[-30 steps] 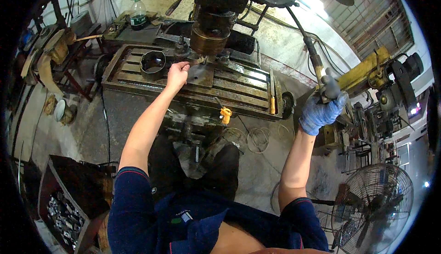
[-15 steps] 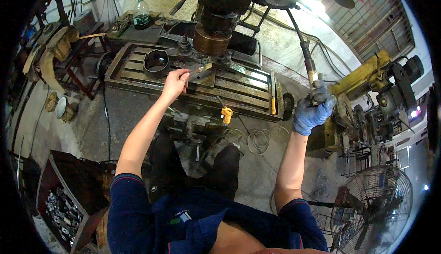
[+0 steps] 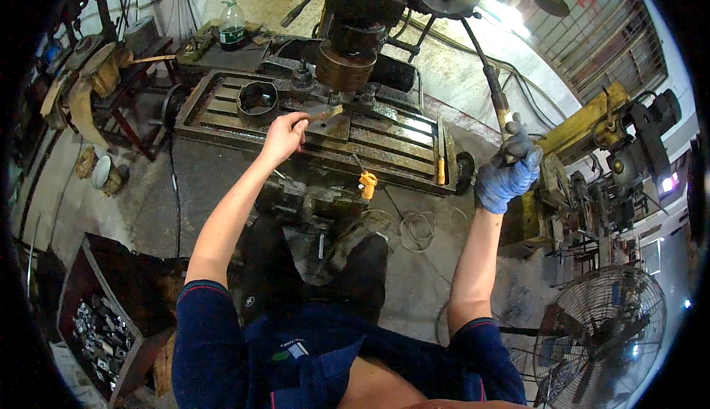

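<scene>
My bare left hand [image 3: 285, 140] is closed around the handle of a small flat brush [image 3: 324, 115]. Its pale bristles point right, over the slotted machine table [image 3: 392, 145] and below the spindle head [image 3: 345, 65]. To the left of the brush, a dark round pot [image 3: 257, 103] sits on that table. On my right hand [image 3: 508, 176] is a blue and grey glove, its fingers wrapped round the grip of a long lever [image 3: 497, 97] that slants down from the machine head.
An orange-yellow fitting [image 3: 367, 184] hangs at the table's front edge. A bin of metal parts [image 3: 102, 342] stands at lower left, a caged fan [image 3: 600, 339] at lower right. Coiled cable [image 3: 418, 230] lies on the floor. Behind the table is a clear bottle [image 3: 231, 24].
My gloved right hand has shifted slightly right on the lever. The brush stays nearly in place over the table, and the whole view has moved a little.
</scene>
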A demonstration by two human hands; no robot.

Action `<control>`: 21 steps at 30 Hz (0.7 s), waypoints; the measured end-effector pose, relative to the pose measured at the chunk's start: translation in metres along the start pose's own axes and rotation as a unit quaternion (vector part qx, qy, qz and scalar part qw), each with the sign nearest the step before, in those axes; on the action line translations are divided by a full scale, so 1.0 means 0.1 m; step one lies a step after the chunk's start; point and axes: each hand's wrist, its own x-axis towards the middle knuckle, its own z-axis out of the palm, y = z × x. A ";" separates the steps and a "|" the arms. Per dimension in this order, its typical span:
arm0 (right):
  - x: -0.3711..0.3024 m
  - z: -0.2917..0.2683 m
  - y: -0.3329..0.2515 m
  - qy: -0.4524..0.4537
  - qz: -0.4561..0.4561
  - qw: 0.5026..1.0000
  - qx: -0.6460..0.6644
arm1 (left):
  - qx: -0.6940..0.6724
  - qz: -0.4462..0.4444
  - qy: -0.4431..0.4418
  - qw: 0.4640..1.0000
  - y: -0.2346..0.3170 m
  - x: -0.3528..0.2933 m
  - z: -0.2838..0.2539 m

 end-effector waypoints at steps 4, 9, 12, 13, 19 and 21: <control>0.07 0.01 -0.04 0.010 -0.005 1.000 -0.015 | 0.042 0.013 0.003 0.999 0.03 -0.02 -0.03; 0.16 -0.01 -0.07 0.007 -0.006 1.000 -0.001 | 0.086 0.029 0.028 0.995 -0.02 0.02 0.03; 0.23 0.04 -0.12 0.009 -0.013 1.000 0.001 | 0.124 0.075 0.037 0.989 -0.10 0.07 0.08; 0.27 0.01 -0.11 -0.010 -0.024 1.000 0.002 | 0.130 0.082 0.035 0.988 -0.11 0.09 0.09; 0.46 0.13 -0.13 -0.004 -0.069 0.998 -0.015 | 0.102 0.060 0.044 0.992 -0.14 0.17 0.15; 0.57 0.08 -0.11 -0.028 -0.094 0.995 -0.008 | 0.103 0.043 0.046 0.993 -0.11 0.18 0.18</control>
